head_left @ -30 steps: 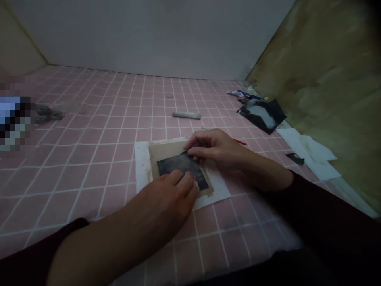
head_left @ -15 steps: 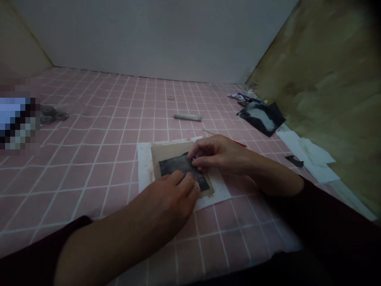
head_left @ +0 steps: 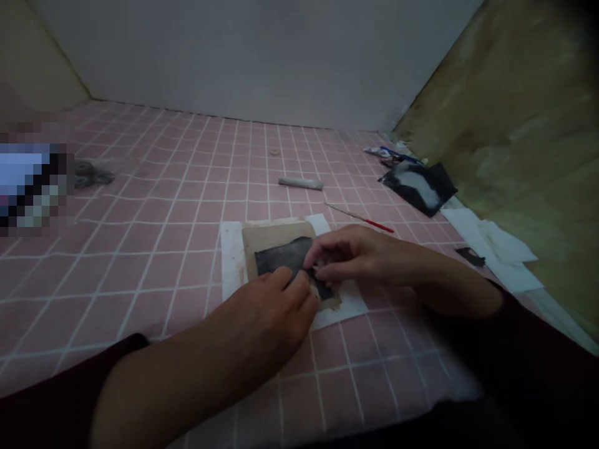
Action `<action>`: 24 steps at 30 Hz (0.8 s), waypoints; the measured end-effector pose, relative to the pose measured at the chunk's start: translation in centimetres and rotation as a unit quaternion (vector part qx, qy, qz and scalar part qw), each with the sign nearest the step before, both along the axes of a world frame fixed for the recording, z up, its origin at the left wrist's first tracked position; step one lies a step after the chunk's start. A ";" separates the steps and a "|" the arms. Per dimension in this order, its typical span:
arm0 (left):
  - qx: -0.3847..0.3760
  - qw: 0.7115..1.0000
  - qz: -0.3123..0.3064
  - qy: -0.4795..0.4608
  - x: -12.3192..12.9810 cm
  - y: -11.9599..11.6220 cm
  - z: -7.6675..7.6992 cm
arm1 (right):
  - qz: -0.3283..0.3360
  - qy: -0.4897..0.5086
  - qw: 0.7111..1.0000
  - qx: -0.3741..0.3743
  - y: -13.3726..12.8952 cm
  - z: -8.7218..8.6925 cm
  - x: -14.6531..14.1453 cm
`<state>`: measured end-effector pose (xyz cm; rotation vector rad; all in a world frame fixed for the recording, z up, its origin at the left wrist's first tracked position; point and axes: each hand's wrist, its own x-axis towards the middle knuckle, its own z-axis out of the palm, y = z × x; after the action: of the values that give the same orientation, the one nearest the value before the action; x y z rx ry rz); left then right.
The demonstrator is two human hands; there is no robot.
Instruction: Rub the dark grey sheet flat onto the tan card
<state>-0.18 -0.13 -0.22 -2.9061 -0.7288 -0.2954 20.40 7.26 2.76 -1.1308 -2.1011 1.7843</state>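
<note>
1. We've got the black sheet lying on a tan board, and the board on white paper. Paper sticks out around the board; the stack sits on the pink checked cloth covering the desk, right in front of us.
2. Our left hand is over the near part of the black sheet, back of hand up. Grip: fingers bent and bunched, tips low at the sheet. We can't tell if they pinch anything.
3. Our right hand comes in over the sheet's right side. Grip: thumb and forefinger curled toward each other, a small pale spot showing between them. Too small to say what it is, or whether it's pinched. Both hands' fingertips are close together.
4. Just beyond our right hand we see a thin tool with a red handle, handle end to the right.
5. Farther out: a grey bar, then a small pale ring.
6. Right side, by the wall: a black piece with a whitish patch, white sheets, a dark scrap beside them.
7. Far left: dark roundish items, next to a pixelated area.
</note>
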 end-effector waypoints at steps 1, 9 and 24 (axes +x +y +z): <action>-0.001 1.000 0.006 0.001 0.0 0.0 0.0 | -0.019 0.007 1.000 0.020 0.1 -0.1 -0.1; 0.000 1.000 0.002 0.005 0.1 -0.1 0.2 | -0.015 0.002 1.000 0.024 0.4 -0.4 -0.2; 0.005 1.000 0.017 -0.008 0.1 -0.1 0.4 | -0.126 0.055 0.982 0.130 0.7 -0.7 -0.3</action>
<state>-0.06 -0.23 0.14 -2.8817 -0.7753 -0.3167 20.08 7.93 2.07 -1.1387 -1.9563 1.3824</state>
